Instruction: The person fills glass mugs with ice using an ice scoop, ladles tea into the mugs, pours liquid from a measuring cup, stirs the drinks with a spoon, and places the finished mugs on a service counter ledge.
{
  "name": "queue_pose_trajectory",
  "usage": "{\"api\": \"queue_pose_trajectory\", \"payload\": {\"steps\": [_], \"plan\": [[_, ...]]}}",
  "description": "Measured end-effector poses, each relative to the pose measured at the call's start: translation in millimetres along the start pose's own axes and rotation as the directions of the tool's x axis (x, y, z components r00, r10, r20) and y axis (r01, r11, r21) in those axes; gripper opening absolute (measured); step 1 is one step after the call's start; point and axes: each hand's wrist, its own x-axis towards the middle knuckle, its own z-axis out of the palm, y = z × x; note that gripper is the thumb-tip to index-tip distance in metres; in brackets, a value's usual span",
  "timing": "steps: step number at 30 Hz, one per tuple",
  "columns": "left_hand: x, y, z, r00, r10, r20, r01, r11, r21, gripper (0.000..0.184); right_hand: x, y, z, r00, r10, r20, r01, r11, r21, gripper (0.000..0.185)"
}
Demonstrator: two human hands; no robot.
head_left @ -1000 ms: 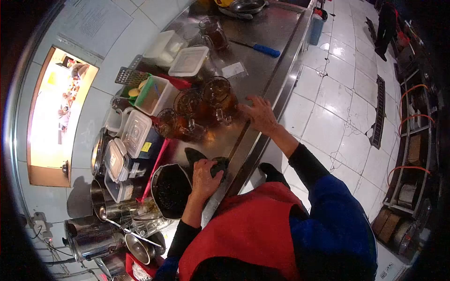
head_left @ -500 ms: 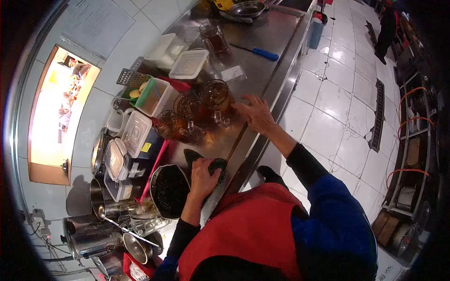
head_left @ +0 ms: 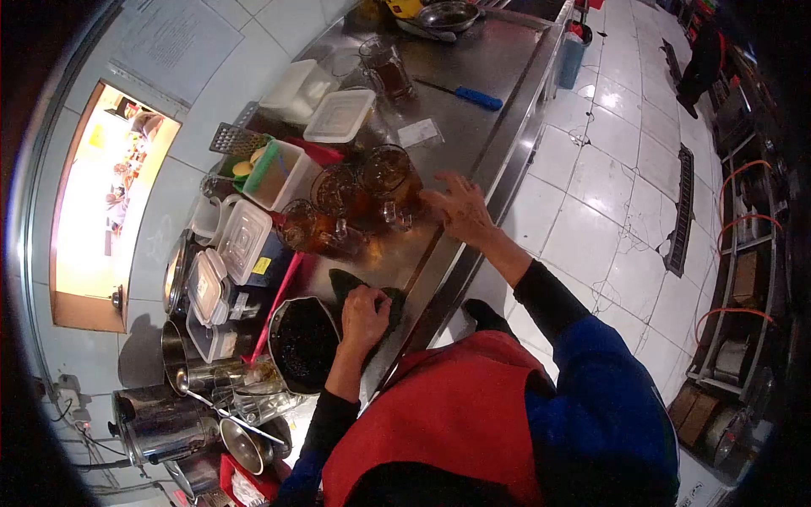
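My left hand (head_left: 365, 317) is closed over a dark green cloth (head_left: 343, 281), pressed against the steel counter beside a pot (head_left: 304, 346) of dark contents. Whether the pot's handle lies under the cloth is hidden. My right hand (head_left: 460, 209) hovers at the counter's front side, fingers stretched and apart, holding nothing. Just left of its fingertips stands a glass mug (head_left: 387, 173) of brown drink. Two more such mugs, a middle one (head_left: 335, 193) and a nearer one (head_left: 299, 226), stand close by with handles toward me.
Farther up the counter are another glass mug (head_left: 384, 68), a blue-handled knife (head_left: 478, 98) and a pan (head_left: 448, 15). Lidded plastic tubs (head_left: 245, 241) line the wall. Steel pots (head_left: 165, 427) and a ladle (head_left: 232, 416) sit at lower left. A person (head_left: 701, 63) stands across the tiled floor.
My left hand has shifted very slightly on the cloth. My right hand stays almost in place beside the mugs.
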Motion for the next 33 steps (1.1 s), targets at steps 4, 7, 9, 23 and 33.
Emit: {"api": "queue_pose_trajectory", "payload": {"steps": [4, 7, 9, 23, 33], "plan": [[8.6, 18.8, -12.2, 0.996, -0.091, -0.011, 0.085, 0.966, -0.244, 0.011, -4.0, 3.3, 3.4, 1.000, -0.009, 0.006, 0.010, 0.998, -0.057, 0.043], [13.4, 26.0, -16.0, 0.997, -0.071, -0.010, 0.067, 0.975, -0.214, 0.012, -1.3, -0.6, 1.5, 1.000, -0.015, -0.028, 0.014, 0.999, -0.035, 0.042], [13.2, 27.8, -15.7, 0.990, 0.077, -0.121, -0.095, 0.984, -0.152, 0.018, -2.6, -2.5, 0.9, 0.996, -0.014, -0.087, 0.014, 1.000, 0.002, 0.041], [21.7, 32.6, -38.9, 0.997, 0.020, -0.071, -0.034, 0.979, -0.202, 0.019, -39.2, -81.3, 29.4, 0.982, -0.056, 0.180, -0.032, 0.892, 0.452, 0.015], [40.1, 58.7, -2.9, 0.907, 0.282, -0.313, -0.347, 0.921, -0.178, 0.040, -9.6, -22.3, -15.7, 0.840, 0.542, -0.013, -0.420, 0.667, 0.615, 0.023]]}}
